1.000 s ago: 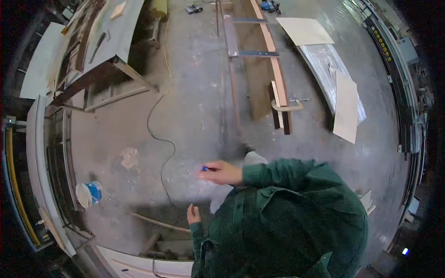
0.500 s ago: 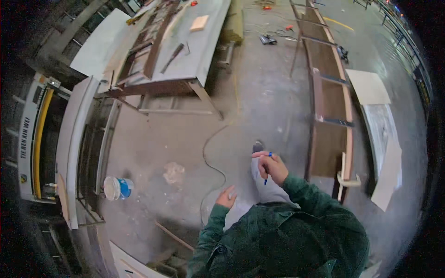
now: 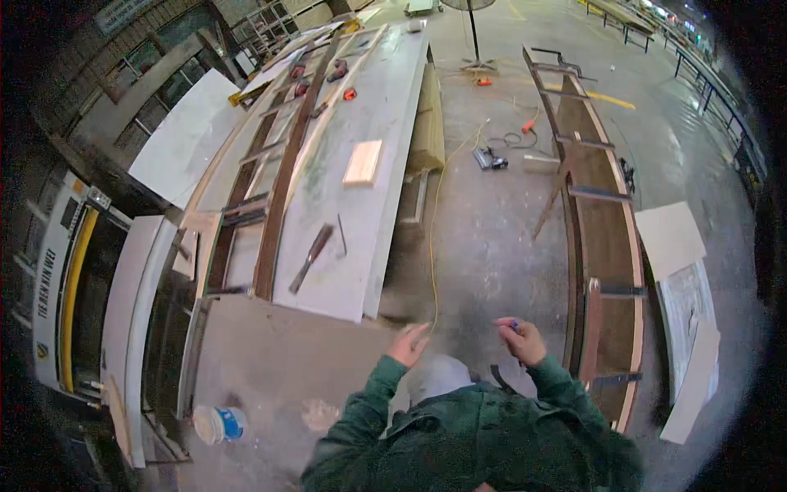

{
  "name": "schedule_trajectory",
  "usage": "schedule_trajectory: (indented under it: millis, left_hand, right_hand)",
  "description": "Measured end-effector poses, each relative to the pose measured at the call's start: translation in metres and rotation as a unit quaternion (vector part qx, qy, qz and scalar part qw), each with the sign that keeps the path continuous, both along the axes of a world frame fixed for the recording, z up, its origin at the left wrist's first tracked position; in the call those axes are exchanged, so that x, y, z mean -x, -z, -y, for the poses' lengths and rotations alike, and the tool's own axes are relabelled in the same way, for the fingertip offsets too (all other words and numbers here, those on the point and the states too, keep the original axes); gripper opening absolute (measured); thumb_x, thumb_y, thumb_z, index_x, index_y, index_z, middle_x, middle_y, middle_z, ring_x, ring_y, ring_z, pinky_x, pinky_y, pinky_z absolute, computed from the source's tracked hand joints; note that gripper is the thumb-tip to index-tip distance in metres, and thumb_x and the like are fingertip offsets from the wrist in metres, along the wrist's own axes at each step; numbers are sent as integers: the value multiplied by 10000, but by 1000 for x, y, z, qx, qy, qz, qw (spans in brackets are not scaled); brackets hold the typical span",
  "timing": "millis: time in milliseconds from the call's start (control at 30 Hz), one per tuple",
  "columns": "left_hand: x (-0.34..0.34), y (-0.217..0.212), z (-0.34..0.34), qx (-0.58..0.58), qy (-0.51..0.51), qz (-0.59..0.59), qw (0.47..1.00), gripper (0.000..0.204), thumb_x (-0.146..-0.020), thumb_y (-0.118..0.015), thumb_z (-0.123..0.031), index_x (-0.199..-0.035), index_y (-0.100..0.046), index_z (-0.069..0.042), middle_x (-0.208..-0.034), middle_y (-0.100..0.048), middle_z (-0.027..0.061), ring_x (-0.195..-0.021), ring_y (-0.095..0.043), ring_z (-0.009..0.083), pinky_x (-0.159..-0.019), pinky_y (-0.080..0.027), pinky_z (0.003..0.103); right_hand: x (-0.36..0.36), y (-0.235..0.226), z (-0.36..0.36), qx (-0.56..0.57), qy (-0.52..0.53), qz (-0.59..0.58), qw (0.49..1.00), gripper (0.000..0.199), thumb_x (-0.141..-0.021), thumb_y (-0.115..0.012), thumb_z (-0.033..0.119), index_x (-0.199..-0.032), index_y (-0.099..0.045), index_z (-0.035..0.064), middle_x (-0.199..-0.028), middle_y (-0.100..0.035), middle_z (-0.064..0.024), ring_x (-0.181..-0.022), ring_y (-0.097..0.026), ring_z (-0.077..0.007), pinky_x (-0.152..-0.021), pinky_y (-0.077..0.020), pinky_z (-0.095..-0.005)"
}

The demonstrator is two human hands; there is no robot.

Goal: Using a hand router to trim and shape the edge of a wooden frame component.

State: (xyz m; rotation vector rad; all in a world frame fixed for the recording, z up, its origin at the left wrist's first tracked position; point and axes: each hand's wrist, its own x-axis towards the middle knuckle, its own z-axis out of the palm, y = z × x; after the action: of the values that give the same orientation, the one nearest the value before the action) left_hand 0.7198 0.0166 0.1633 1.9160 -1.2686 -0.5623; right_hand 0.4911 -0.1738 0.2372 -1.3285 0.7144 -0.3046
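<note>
I look down over my green-sleeved arms onto a concrete workshop floor. My right hand [image 3: 520,339] is closed around a small blue pen-like thing. My left hand [image 3: 409,343] is blurred, with fingers apart and nothing in it, near the corner of a long grey workbench [image 3: 385,123]. On the bench lie a chisel with a wooden handle [image 3: 311,257], a thin dark rod [image 3: 341,235] and a small wooden block [image 3: 363,161]. A yellow cable [image 3: 434,238] runs over the floor from the bench side toward my hands.
A long brown wooden frame [image 3: 602,238] lies on the floor to my right, with pale boards [image 3: 670,238] beyond it. A blue and white tub [image 3: 218,424] stands at lower left. A power tool [image 3: 489,158] lies farther off. White panels and dark frames lean at the left.
The view has swung round, bringing the workbench close in front. Both hands have risen and spread apart; my right hand still holds the blue thing.
</note>
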Motion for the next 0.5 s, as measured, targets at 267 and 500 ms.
schedule_trajectory:
  millis: [267, 500]
  left_hand:
    - [-257, -78, 266, 156, 53, 209, 964, 378, -783, -572, -188, -1122, -497, -36, -1027, -548, 185, -974, -500, 357, -851, -406, 396]
    - [-563, -24, 454, 171, -166, 322, 916, 515, -724, -619, -305, -1155, -481, -59, -1079, -504, 208, -996, -462, 372, -881, -380, 415]
  right_hand:
    - [-43, 41, 118, 9, 227, -113, 967, 203, -836, -522, 133, -990, -600, 24, -655, -529, 19, -589, -468, -57, -538, -376, -196]
    - [-110, 142, 191, 183, 67, -497, 846, 308, -828, -529, 358, -867, -644, 74, -676, -635, -96, -649, -610, -203, -574, -459, -338]
